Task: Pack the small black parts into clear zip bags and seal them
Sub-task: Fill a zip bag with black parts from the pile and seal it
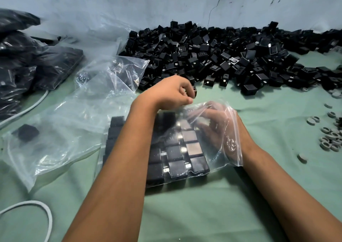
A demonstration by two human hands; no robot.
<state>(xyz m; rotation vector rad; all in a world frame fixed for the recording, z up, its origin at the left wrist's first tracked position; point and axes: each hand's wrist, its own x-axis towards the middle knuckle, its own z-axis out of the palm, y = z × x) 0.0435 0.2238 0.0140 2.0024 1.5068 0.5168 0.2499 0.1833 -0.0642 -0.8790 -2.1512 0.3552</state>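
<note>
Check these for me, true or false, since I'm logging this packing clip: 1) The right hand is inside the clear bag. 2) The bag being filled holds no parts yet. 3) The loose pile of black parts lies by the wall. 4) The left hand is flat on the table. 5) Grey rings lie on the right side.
1) True: the right hand is inside the clear bag.
2) False: rows of packed parts already fill it.
3) True: the pile lies along the wall.
4) False: the left hand is raised with curled fingers, apparently holding a black part.
5) True: grey rings lie there.
</note>
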